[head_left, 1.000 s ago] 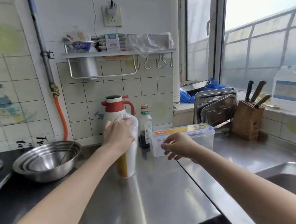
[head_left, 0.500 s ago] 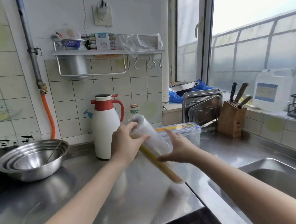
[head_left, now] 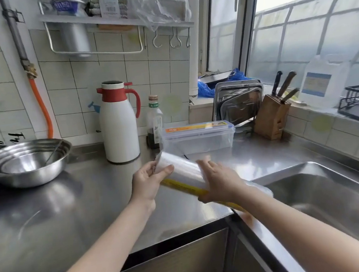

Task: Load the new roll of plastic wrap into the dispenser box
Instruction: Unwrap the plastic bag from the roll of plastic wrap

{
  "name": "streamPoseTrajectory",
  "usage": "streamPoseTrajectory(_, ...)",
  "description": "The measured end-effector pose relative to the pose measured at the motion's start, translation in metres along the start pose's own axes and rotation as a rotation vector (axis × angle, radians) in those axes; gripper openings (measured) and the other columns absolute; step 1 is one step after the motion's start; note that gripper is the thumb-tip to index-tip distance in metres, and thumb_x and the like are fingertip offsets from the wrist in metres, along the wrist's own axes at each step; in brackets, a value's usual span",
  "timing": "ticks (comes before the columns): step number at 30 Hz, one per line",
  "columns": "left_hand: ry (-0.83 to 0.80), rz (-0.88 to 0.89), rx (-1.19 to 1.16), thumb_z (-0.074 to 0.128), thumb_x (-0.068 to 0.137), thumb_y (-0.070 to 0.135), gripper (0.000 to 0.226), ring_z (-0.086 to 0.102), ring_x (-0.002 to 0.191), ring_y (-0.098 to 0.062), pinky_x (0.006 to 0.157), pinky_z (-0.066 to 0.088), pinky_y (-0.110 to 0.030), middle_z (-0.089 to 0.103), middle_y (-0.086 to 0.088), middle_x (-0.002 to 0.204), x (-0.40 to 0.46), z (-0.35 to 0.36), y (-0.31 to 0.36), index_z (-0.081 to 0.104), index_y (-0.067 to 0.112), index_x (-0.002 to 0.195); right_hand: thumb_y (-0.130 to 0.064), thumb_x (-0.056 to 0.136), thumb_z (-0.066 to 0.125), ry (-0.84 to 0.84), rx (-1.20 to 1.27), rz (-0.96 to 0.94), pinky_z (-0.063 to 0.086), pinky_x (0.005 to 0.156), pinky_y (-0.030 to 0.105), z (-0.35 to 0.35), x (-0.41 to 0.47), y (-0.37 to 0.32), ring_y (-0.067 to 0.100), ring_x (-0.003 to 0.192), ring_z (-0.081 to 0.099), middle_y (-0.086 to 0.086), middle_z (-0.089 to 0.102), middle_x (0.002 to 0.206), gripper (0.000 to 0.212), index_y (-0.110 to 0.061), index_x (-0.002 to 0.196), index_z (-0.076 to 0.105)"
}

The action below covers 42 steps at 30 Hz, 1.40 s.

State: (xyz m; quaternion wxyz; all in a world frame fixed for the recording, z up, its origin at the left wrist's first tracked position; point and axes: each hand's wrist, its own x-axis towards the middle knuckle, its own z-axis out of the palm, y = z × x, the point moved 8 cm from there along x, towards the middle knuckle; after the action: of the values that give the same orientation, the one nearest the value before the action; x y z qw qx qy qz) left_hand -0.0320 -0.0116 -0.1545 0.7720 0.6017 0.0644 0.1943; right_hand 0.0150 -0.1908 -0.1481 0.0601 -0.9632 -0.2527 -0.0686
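Observation:
The new roll of plastic wrap (head_left: 185, 174), clear-wrapped with a yellow strip along its underside, is held slanted above the steel counter near its front edge. My left hand (head_left: 149, 182) grips its upper far end. My right hand (head_left: 219, 182) wraps around its middle, hiding part of it; the lower end pokes out past my right wrist. The dispenser box (head_left: 198, 138), a clear plastic box with an orange-labelled lid, sits lid shut on the counter just behind the roll.
A white and red thermos jug (head_left: 119, 124) and a dark sauce bottle (head_left: 155, 122) stand left of the box. Stacked steel bowls (head_left: 24, 162) sit far left. Steel trays (head_left: 237, 101) and a knife block (head_left: 272, 116) are behind right. The sink (head_left: 337, 200) opens at right.
The roll was lifted off the counter by my left hand, tipped from upright to slanted and brought toward me. My right hand came onto its middle.

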Motion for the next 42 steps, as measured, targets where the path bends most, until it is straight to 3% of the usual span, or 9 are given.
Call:
streamPoseTrajectory(5,-0.022,-0.111,0.024,0.074,0.076,0.003,0.017,0.061,0.079,-0.013,0.075,0.047,-0.02,0.068,-0.004,0.085,0.002,-0.021,-0.033,0.068,0.011,0.09,-0.045,0.059,0.076,-0.07,-0.042,-0.018,0.045,0.089,0.04,0.023,0.004,-0.005,0.029,0.118,0.049,0.004,0.051,0.13,0.093,-0.024,0.136,0.029)
streamPoseTrajectory(7,-0.04,-0.147,0.102,0.074,0.077,0.007,0.018,0.061,0.07,-0.008,0.063,0.046,-0.012,0.068,-0.003,0.084,0.004,-0.027,-0.042,0.067,0.008,0.094,-0.044,0.06,0.076,-0.09,-0.061,-0.03,0.043,0.092,0.042,0.032,0.006,-0.007,0.029,0.119,0.048,0.004,0.049,0.131,0.094,-0.024,0.139,0.028)
streamPoseTrajectory(11,-0.035,-0.234,0.235,0.075,0.077,0.014,0.025,0.058,0.069,-0.011,0.063,0.041,-0.02,0.067,-0.004,0.083,0.008,-0.04,-0.057,0.067,0.003,0.099,-0.044,0.06,0.075,-0.136,-0.056,-0.055,0.04,0.094,0.042,0.044,0.01,-0.009,0.027,0.118,0.047,0.002,0.049,0.131,0.097,-0.027,0.142,0.025)
streamPoseTrajectory(16,-0.045,-0.281,0.279,0.072,0.08,0.014,0.016,0.055,0.064,-0.008,0.059,0.037,-0.018,0.066,-0.001,0.077,0.012,-0.05,-0.071,0.068,0.006,0.093,-0.049,0.056,0.076,-0.169,-0.089,-0.06,0.038,0.098,0.04,0.055,0.015,-0.01,0.026,0.12,0.046,0.002,0.049,0.131,0.103,-0.029,0.142,0.024)
streamPoseTrajectory(22,-0.036,-0.323,0.233,0.073,0.079,0.007,0.011,0.048,0.077,-0.021,0.066,0.038,-0.024,0.059,-0.01,0.079,0.019,-0.058,-0.079,0.065,0.001,0.084,-0.053,0.054,0.075,-0.178,-0.083,-0.068,0.04,0.093,0.038,0.062,0.023,-0.007,0.024,0.118,0.048,0.0,0.051,0.128,0.103,-0.031,0.142,0.026)
streamPoseTrajectory(30,0.094,-0.356,0.1,0.072,0.071,-0.012,0.016,0.058,0.069,-0.023,0.076,0.049,-0.028,0.063,-0.013,0.076,0.023,-0.071,-0.076,0.062,0.0,0.075,-0.054,0.053,0.076,-0.201,-0.047,-0.056,0.042,0.088,0.035,0.066,0.037,0.0,0.022,0.117,0.051,-0.003,0.054,0.128,0.103,-0.034,0.141,0.028)
streamPoseTrajectory(36,0.161,-0.372,-0.006,0.067,0.074,-0.016,0.013,0.067,0.056,-0.015,0.06,0.058,-0.02,0.065,-0.014,0.075,0.021,-0.08,-0.077,0.062,-0.005,0.08,-0.054,0.055,0.076,-0.222,-0.035,-0.052,0.042,0.082,0.032,0.065,0.041,0.003,0.02,0.117,0.052,-0.006,0.054,0.129,0.099,-0.036,0.141,0.029)
streamPoseTrajectory(42,0.148,-0.428,-0.056,0.06,0.076,-0.021,0.016,0.069,0.05,-0.011,0.056,0.059,-0.02,0.07,-0.006,0.053,0.017,-0.093,-0.078,0.062,-0.005,0.077,-0.05,0.056,0.077,-0.25,-0.022,-0.031,0.039,0.077,0.031,0.065,0.044,0.004,0.02,0.117,0.052,-0.007,0.055,0.127,0.098,-0.037,0.14,0.029)
